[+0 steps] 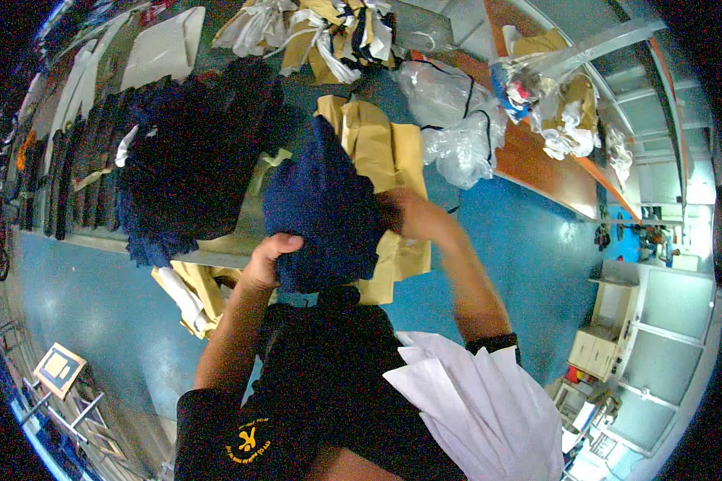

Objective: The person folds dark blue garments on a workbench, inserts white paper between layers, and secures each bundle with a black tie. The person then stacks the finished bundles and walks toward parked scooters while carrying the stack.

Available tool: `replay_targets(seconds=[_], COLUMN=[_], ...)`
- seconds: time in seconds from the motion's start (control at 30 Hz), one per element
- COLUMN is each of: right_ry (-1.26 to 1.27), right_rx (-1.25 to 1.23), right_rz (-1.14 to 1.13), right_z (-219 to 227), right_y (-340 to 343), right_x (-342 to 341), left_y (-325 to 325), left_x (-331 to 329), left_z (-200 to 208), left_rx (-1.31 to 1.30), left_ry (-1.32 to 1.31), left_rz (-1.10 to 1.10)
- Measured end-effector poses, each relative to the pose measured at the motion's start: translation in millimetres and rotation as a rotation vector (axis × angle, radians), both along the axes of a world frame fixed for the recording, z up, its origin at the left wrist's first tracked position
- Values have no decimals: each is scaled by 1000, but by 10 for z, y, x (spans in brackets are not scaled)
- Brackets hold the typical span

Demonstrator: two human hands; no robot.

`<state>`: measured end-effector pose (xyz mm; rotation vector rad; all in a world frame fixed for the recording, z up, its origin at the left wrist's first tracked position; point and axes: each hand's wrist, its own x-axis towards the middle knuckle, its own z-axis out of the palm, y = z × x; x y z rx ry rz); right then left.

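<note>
Navy cloth (322,216) bunched above worktop (241,240) edge, over brown paper (385,152). Your left hand (269,258) clamped on lower edge; right hand (413,218) blurred, grip unclear. Mid-fold, likely; next, square edges.

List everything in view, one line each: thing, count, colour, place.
folded cloth: one, dark blue, centre, held up between both hands
cloth stack: one pile, dark blue, on the table at left
brown paper sheets: several, tan, under and behind the held cloth
clear plastic bags: a crumpled bunch, right of the paper
paper and plastic heap: one, tan and white, top centre
white sheets: several, bottom right
floor: blue
left hand: gripping the cloth's lower left edge
right hand: on the cloth's right side
</note>
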<state>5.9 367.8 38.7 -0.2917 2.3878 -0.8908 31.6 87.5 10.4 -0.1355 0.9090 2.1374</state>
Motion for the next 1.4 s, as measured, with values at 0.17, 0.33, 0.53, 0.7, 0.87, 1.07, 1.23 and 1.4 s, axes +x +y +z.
replay_targets(seconds=[0.17,0.33,0.53,0.7,0.87,1.07,1.23,1.4], right_ry=[75,60,-331,-655,-667,-644,-289,443], right_rx=[-236,-116,295,-510,-643,-965,-773,-432], right_rz=[-6,99,204,-501,-728,-928,-839,-44], right_z=[-464,-790,-1010,-1141,-1254,-1637,-1392,-1347], right_y=[-431,-523,-121,182,-23,-284,-923,-1596], right_x=[-28,-335,-566,-310,-141,-208,-433,5], left_y=[70,70,169,119,-282,-886,-869,-364], left_x=[44,22,-63,-188,-262,-112,34,-265], left_z=[176,-40,-584,-1091,-1593,-1460,-647,-396], left_rx=[-234,-204,-151,-182,-1394,-1542,-1443,-1198], left_ry=[-154,-325,-318,-332,446,916,1160,1333], left_rz=[19,139,281,290,-251,-523,-390,94])
